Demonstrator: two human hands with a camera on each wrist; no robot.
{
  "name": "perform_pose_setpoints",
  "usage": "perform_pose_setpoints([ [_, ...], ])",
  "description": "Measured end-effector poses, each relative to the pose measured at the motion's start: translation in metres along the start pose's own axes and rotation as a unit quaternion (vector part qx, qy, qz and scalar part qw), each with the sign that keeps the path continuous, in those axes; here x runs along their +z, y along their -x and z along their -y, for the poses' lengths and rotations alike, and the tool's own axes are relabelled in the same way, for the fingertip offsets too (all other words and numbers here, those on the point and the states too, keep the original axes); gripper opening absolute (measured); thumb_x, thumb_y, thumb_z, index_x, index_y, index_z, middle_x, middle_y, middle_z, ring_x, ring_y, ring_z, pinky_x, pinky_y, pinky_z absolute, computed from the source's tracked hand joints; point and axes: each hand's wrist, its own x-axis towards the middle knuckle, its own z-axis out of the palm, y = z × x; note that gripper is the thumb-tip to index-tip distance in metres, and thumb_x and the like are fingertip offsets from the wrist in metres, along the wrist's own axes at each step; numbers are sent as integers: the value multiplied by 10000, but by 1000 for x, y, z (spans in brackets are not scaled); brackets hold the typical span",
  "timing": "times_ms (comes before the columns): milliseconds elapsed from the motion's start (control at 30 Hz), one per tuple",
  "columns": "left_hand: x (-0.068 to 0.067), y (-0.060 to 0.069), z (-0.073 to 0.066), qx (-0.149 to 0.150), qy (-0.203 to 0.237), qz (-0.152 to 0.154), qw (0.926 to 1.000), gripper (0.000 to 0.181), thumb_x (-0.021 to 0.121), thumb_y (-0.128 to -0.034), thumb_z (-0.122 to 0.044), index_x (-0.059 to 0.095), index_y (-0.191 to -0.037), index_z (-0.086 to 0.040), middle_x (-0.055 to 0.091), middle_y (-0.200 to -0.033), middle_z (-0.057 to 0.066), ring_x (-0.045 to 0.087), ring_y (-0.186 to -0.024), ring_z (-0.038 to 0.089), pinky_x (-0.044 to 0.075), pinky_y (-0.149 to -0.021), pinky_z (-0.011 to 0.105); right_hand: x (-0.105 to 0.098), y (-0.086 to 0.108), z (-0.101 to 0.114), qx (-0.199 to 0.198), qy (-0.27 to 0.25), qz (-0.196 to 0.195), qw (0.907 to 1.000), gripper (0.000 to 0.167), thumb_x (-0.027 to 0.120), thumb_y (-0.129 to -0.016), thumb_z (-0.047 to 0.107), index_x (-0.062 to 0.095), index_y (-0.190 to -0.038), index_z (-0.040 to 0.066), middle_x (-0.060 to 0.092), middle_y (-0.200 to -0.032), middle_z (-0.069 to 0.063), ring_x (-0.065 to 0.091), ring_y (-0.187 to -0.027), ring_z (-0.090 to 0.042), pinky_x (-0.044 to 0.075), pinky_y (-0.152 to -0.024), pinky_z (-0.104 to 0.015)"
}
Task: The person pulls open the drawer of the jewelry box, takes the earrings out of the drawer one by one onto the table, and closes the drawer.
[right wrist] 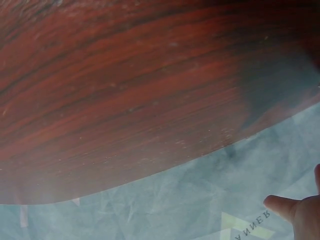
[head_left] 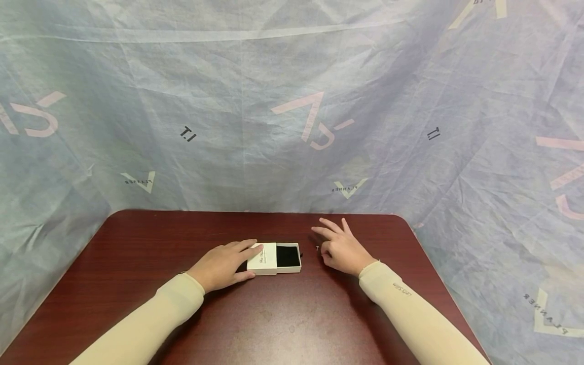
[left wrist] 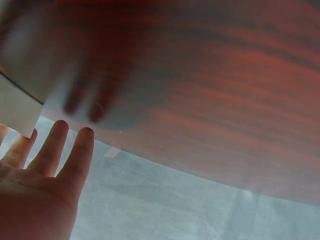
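A small white drawer box [head_left: 262,259] with dark script on its sleeve lies on the table. Its drawer [head_left: 299,270] is slid out to the right and shows a black lining [head_left: 287,256]. My left hand [head_left: 221,266] holds the sleeve, with the thumb at the near side and fingers across the top. To the right of the box, the thumb and index finger of my right hand [head_left: 344,252] pinch together, the other fingers spread. At that pinch is a tiny white T-shaped piece [head_left: 317,248], too small to identify. The right wrist view shows only outer fingers of that hand.
The dark red wooden table [head_left: 274,324] has rounded far corners. Pale grey printed cloth [head_left: 242,101] hangs behind it and along both sides. A short dark tab [head_left: 301,255] sticks out from the drawer's right end.
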Motion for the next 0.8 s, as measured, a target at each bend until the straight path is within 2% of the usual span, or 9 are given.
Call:
perform_pose_setpoints([
  [333,5,0,3,10,-5,-20,10000,744,808,-1122,-523,571,-1771,-247,605,-1798,85,712,-1540,370,655,-1157,631,-2,1,1,16,-20,-15,10000,269,909,-932,47,842,-750,232,722,-1650,-72,541,-1702,-436,365,-1312,-930],
  [800,2,-2,2,31,23,-60,10000,766,834,-1098,-536,584,-1763,-250,619,-1791,87,726,-1526,381,658,-1156,631,-6,2,1,38,-66,-53,10000,221,908,-944,76,862,-791,229,748,-1603,-67,557,-1682,-427,367,-1319,-921],
])
